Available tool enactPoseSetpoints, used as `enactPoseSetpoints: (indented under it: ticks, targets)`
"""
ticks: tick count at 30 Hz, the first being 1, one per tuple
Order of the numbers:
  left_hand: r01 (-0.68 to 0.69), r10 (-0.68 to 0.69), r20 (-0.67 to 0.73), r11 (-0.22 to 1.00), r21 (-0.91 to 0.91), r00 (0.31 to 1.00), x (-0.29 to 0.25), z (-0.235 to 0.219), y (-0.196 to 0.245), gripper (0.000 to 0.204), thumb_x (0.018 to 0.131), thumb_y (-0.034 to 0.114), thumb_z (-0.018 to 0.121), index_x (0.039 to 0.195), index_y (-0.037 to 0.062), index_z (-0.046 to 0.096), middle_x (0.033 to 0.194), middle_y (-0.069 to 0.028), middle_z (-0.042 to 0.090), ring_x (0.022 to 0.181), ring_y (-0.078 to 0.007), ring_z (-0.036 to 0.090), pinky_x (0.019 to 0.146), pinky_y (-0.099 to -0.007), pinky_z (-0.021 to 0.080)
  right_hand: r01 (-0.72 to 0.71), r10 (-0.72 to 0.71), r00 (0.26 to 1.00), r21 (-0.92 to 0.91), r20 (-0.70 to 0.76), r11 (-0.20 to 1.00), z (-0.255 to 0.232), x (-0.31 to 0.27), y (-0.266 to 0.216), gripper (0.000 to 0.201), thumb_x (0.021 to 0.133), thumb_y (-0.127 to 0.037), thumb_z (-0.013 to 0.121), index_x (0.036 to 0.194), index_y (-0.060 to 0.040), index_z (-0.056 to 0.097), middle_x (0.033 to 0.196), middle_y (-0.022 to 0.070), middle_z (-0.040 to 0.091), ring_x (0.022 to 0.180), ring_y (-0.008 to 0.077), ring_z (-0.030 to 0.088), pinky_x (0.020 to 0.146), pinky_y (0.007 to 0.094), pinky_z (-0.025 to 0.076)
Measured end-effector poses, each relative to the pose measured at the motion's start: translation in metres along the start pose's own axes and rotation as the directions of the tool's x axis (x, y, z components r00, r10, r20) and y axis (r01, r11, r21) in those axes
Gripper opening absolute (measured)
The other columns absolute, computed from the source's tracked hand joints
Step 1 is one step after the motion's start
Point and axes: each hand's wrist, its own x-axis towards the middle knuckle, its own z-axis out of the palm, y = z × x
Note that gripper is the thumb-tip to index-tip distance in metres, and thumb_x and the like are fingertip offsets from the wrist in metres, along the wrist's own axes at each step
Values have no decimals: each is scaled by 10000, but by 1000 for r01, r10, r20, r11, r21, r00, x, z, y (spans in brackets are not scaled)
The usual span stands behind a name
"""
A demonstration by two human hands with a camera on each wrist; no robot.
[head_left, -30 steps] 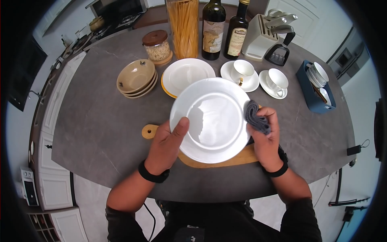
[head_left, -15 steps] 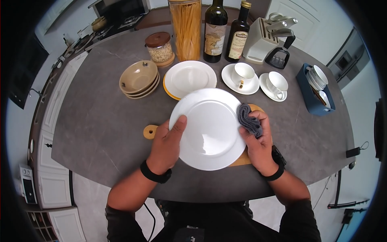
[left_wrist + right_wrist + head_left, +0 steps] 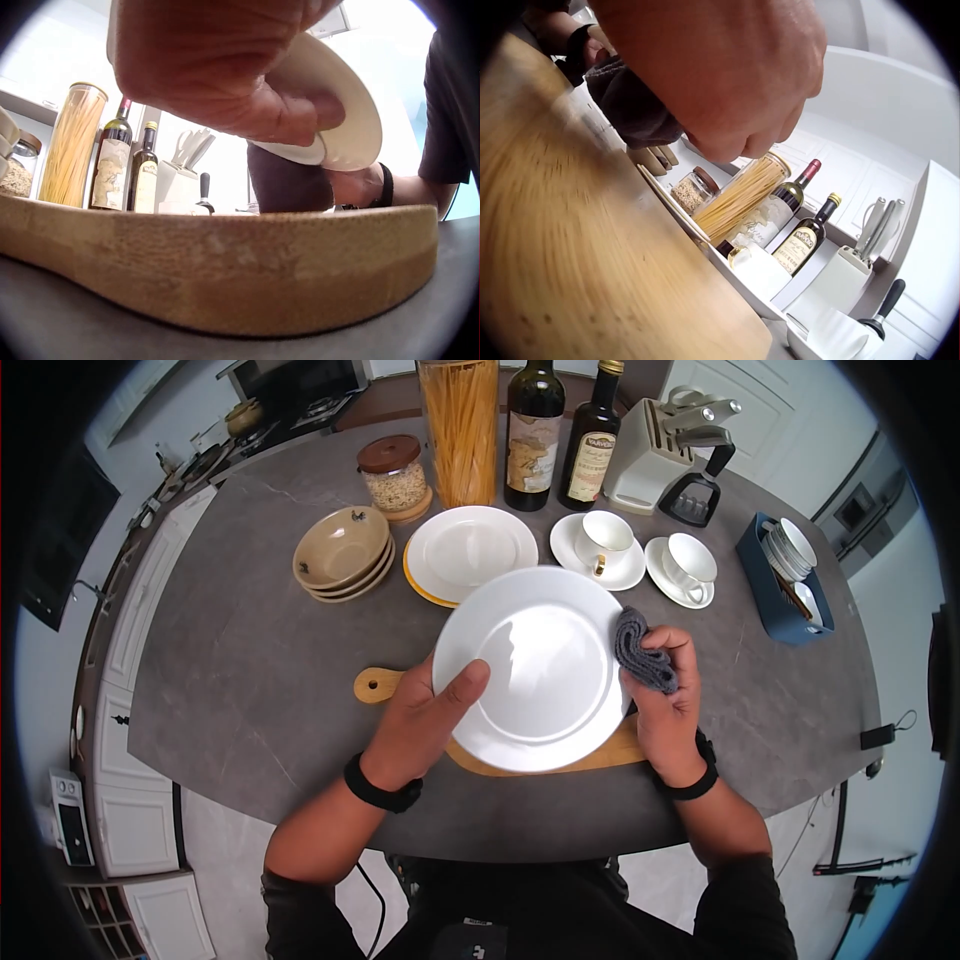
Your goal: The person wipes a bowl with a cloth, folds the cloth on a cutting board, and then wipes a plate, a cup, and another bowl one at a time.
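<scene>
A white plate (image 3: 530, 670) is held up over the wooden board (image 3: 480, 762), its face toward the head camera. The left hand (image 3: 415, 720) grips its left rim, thumb on the face; in the left wrist view that hand (image 3: 225, 67) has its fingers curled against the plate's underside (image 3: 349, 112). At the right rim the right hand (image 3: 668, 710) pinches a folded dark grey cloth (image 3: 643, 652). In the right wrist view the cloth (image 3: 634, 105) hangs beside the right hand (image 3: 720, 67).
Behind the plate stand stacked beige bowls (image 3: 342, 550), stacked plates (image 3: 472, 550) and two cups on saucers (image 3: 605, 540). Farther back are an oat jar (image 3: 391, 478), a pasta jar (image 3: 460, 440), two bottles (image 3: 530, 450) and a knife block (image 3: 645, 460). A blue bin (image 3: 775, 595) sits at right.
Over the last half second, the plate has moved slightly up and right with the left hand, and the right hand with the cloth has shifted right. Both holds are unchanged.
</scene>
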Motion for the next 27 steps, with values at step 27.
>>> enactPoseSetpoints:
  ticks: [27]
  targets:
    - [-47,44,-135,999,-18,990,1,2,0,551,1138,452,623,1409,-28,649,1220,-69,748,1093,-110,689,976,-279,551,2,-3,1000,-28,-5,1000,15,-4,-3,405,995,95,633,1345,-73,516,1254,22,590,1098,81,550,987,244,455]
